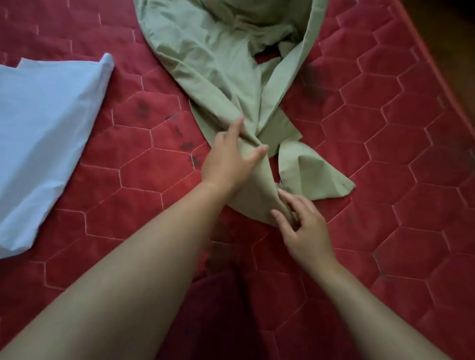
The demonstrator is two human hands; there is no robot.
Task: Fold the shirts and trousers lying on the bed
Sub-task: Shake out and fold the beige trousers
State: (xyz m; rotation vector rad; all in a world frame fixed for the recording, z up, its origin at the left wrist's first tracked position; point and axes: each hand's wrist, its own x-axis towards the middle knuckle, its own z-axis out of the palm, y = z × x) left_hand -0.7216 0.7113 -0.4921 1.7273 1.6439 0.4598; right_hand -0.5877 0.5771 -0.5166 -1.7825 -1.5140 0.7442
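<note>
One wide camera on the person's head looks steeply down over the bed (pixel 395 142). It is close: both arms (pixel 113 298) enter from the bottom edge, the garment (pixel 209 56) runs off the top, and the bed's edge curves down the right.

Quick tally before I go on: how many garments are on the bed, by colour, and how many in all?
Light blue garment, folded flat: 1
Pale green garment, crumpled, gripped by the left hand and right hand: 1
Total: 2
</note>
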